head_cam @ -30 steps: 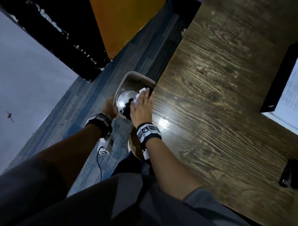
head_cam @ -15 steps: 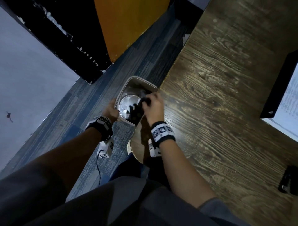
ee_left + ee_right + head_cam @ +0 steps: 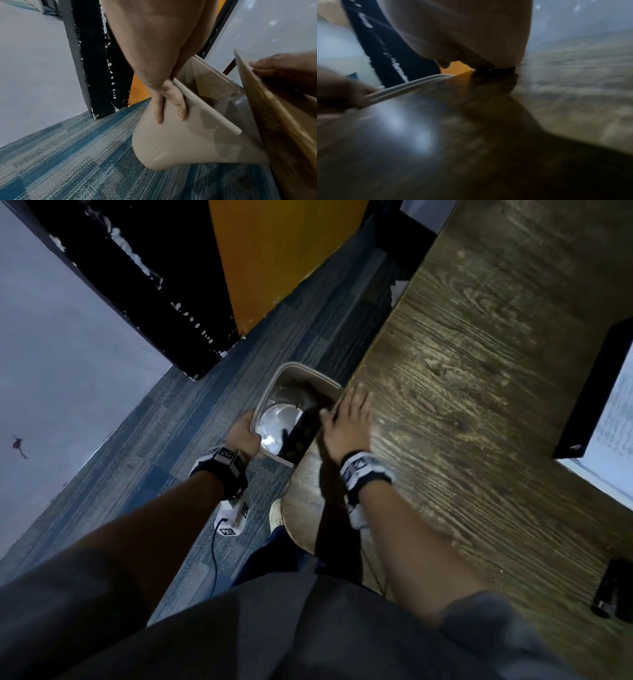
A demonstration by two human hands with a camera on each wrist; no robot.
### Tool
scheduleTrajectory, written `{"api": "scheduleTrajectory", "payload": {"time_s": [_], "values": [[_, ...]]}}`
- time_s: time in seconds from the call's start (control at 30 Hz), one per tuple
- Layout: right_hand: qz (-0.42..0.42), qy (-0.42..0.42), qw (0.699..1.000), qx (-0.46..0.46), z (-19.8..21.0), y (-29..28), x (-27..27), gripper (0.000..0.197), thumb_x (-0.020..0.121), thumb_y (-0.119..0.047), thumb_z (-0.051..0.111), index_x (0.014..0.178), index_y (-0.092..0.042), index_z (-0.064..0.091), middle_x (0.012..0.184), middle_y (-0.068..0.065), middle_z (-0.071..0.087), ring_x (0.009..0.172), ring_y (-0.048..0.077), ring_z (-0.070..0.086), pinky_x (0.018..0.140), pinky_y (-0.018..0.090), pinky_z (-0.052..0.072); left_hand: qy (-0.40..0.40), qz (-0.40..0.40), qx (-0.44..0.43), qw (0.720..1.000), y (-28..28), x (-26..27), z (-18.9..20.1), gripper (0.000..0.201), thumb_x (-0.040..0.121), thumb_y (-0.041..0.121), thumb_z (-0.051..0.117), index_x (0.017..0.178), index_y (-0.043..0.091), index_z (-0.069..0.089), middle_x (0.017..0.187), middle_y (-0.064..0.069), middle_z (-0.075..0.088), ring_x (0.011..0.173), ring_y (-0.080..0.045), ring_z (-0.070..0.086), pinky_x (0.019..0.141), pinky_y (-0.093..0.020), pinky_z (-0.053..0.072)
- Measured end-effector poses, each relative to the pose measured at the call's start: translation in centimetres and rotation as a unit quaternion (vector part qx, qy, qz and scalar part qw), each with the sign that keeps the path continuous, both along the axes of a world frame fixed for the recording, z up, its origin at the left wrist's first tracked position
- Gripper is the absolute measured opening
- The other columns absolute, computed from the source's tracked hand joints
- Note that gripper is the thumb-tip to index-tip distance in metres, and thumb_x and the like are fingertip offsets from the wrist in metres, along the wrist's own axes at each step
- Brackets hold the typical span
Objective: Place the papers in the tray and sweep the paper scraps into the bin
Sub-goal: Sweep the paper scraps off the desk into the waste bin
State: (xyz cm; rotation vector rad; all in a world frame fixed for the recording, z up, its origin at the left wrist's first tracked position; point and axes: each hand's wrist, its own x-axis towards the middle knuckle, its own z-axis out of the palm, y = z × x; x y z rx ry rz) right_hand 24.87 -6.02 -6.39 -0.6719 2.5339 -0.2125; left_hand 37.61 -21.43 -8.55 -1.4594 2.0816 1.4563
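My left hand (image 3: 245,436) grips the rim of a beige bin (image 3: 294,378) and holds it against the wooden table's left edge (image 3: 363,364). In the left wrist view its fingers (image 3: 171,108) lie on the outer wall of the bin (image 3: 180,142). My right hand (image 3: 349,419) lies flat and spread on the table just beside the bin, holding nothing. Something pale (image 3: 270,443) shows inside the bin on its shiny liner. At the right edge a black tray (image 3: 596,392) holds white papers (image 3: 616,433). The right wrist view is blurred, showing the bin's rim (image 3: 402,88).
Blue-grey carpet (image 3: 274,344) surrounds the bin. Beyond it stand an orange panel (image 3: 274,251) and a black post (image 3: 137,285). A dark small object (image 3: 613,590) lies at the table's near right. A white bit (image 3: 397,289) lies on the floor by the table's edge.
A second ago my right hand pushed white scraps over the table edge into the bin. It then curled over the bin and has now drawn back flat onto the table. The left hand kept holding the bin.
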Motion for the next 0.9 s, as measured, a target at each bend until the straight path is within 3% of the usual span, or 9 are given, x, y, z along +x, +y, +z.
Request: {"api": "scheduleTrajectory", "payload": {"time_s": [0.1,0.2,0.27,0.33,0.4,0.5,0.6,0.7,0.9], "values": [[0.085,-0.023,0.996,-0.03,-0.1,-1.9,5.1,0.07,0.097,-0.049,0.015,0.15,-0.006,-0.001,0.159,0.011,-0.01,0.145,0.031,-0.018,0.118,0.042,-0.008,0.005,-0.007,-0.002,1.0,0.4,0.0,0.6,0.063,0.085,-0.013,0.039,0.141,0.017,0.043,0.111,-0.006,0.055,0.069,-0.012,0.054,0.037,-0.013,0.041],[0.129,-0.042,0.987,-0.081,-0.4,-3.0,7.0,0.052,0.096,-0.025,0.04,0.143,-0.003,0.033,0.152,0.017,0.033,0.144,0.032,0.021,0.12,0.041,0.012,0.035,0.0,0.011,0.999,0.5,0.2,0.5,0.056,0.085,-0.014,0.038,0.134,0.013,0.048,0.109,-0.013,0.062,0.063,-0.009,0.053,0.037,-0.015,0.045],[0.093,-0.033,0.986,-0.131,-0.3,-3.1,7.3,0.026,0.091,-0.014,0.049,0.112,-0.006,0.063,0.113,0.018,0.067,0.113,0.034,0.057,0.104,0.04,0.04,0.054,0.007,0.016,0.998,0.4,0.3,0.7,0.058,0.083,-0.017,0.036,0.132,0.011,0.05,0.106,-0.016,0.063,0.062,-0.013,0.054,0.041,-0.023,0.046],[0.027,-0.072,0.975,-0.207,0.4,-2.6,7.1,0.018,0.09,-0.008,0.052,0.095,-0.004,0.069,0.091,0.017,0.071,0.089,0.033,0.065,0.084,0.039,0.052,0.065,0.016,0.018,0.998,0.5,0.5,0.6,0.061,0.081,-0.019,0.036,0.133,0.01,0.05,0.101,-0.014,0.059,0.063,-0.016,0.053,0.048,-0.024,0.044],[-0.048,-0.129,0.948,-0.286,1.2,-1.2,6.5,0.023,0.088,-0.001,0.05,0.1,-0.004,0.069,0.099,0.015,0.071,0.092,0.027,0.066,0.089,0.034,0.052,0.063,0.022,0.027,0.997,0.5,0.7,0.7,0.063,0.08,-0.018,0.039,0.134,0.013,0.049,0.106,-0.015,0.06,0.07,-0.024,0.058,0.059,-0.029,0.048],[-0.107,-0.037,0.925,-0.362,1.7,3.6,5.6,0.034,0.076,0.006,0.048,0.104,-0.002,0.067,0.115,0.017,0.064,0.111,0.028,0.058,0.104,0.025,0.04,0.052,0.016,0.027,0.998,-0.2,1.5,0.1,0.067,0.077,-0.017,0.039,0.135,0.014,0.049,0.119,-0.021,0.061,0.097,-0.042,0.063,0.075,-0.042,0.053],[-0.191,0.08,0.961,-0.183,1.3,10.1,5.3,0.047,0.085,-0.011,0.051,0.131,-0.006,0.05,0.146,0.021,0.039,0.137,0.035,0.033,0.116,0.04,0.023,0.065,0.006,0.03,0.997,-0.5,2.0,-0.2,0.068,0.073,-0.019,0.038,0.134,0.01,0.051,0.12,-0.024,0.061,0.102,-0.04,0.062,0.082,-0.047,0.055],[-0.312,0.064,0.948,-0.015,0.4,16.2,6.5,0.063,0.095,-0.039,0.04,0.149,-0.014,0.019,0.16,0.011,0.009,0.147,0.03,0.007,0.116,0.052,0.01,0.113,0.011,0.074,0.991,-0.6,2.4,0.4,0.068,0.07,-0.024,0.035,0.131,0.001,0.051,0.11,-0.015,0.063,0.106,-0.029,0.058,0.096,-0.047,0.049],[-0.361,0.031,0.929,0.068,-1.5,18.0,9.7,0.077,0.09,-0.051,0.012,0.15,-0.006,0.001,0.159,0.021,-0.003,0.146,0.04,-0.005,0.116,0.056,0.001,0.177,0.037,0.189,0.965,-1.1,3.6,1.7,0.058,0.058,-0.011,0.051,0.116,-0.001,0.054,0.088,-0.007,0.06,0.064,-0.014,0.068,0.048,-0.021,0.055]]}}
